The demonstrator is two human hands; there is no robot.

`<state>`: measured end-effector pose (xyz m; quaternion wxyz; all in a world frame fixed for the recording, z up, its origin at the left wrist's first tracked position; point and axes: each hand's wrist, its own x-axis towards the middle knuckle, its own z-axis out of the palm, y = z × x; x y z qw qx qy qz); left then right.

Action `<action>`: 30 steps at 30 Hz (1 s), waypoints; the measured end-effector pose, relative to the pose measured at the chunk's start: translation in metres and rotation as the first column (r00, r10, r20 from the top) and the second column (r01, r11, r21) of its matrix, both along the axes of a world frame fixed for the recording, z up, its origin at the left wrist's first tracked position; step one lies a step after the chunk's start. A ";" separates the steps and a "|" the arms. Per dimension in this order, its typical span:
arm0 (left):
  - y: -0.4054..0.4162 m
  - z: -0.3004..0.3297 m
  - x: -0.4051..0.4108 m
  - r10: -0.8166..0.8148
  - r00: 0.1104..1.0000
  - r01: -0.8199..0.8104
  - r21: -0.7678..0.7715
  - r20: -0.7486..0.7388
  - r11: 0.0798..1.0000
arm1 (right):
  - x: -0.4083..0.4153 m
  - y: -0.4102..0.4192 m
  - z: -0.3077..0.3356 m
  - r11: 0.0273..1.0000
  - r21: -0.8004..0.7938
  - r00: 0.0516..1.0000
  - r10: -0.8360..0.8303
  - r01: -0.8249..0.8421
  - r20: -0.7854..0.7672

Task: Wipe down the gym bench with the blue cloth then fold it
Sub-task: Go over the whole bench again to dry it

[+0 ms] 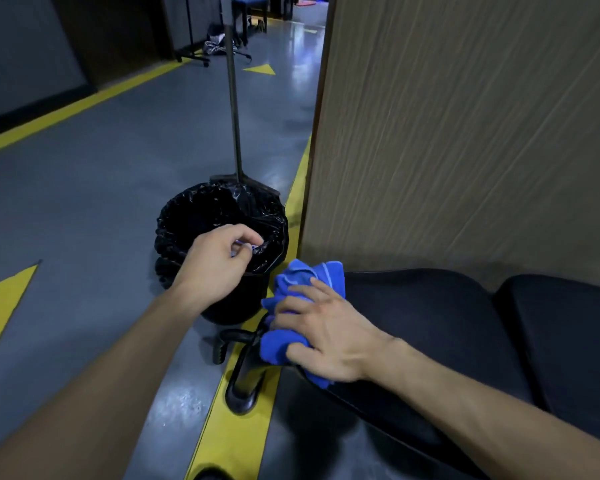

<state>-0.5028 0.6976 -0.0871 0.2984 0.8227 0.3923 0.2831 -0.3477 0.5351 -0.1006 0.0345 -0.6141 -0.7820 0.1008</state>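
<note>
A black padded gym bench (430, 317) runs from the lower middle to the right edge. At its left end lies the bunched blue cloth (309, 282), pressed onto the pad by my right hand (329, 334) with fingers spread over it. My left hand (219, 261) hovers over the rim of a bin, fingertips pinching a small pale scrap; what the scrap is I cannot make out.
A black bin (222, 223) lined with a black bag stands on the floor left of the bench end. Behind it rises a dark pole on a flat base (234, 109). A wood-grain wall panel (465, 133) backs the bench. Bench legs (243, 375) rest on a yellow floor stripe.
</note>
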 end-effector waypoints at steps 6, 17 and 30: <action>-0.014 0.008 -0.003 -0.018 0.999 0.018 0.001 -0.041 1.000 | 0.021 0.067 0.014 0.921 -0.148 0.931 -0.365 0.361 0.003; -0.054 0.019 0.017 -0.081 0.996 0.085 0.100 -0.049 0.991 | -0.030 -0.029 0.001 0.985 0.066 0.985 0.151 -0.157 0.080; -0.119 0.034 0.060 -0.222 0.962 0.246 0.148 -0.161 0.958 | 0.156 -0.213 0.003 0.681 0.059 0.652 -0.668 0.730 -0.359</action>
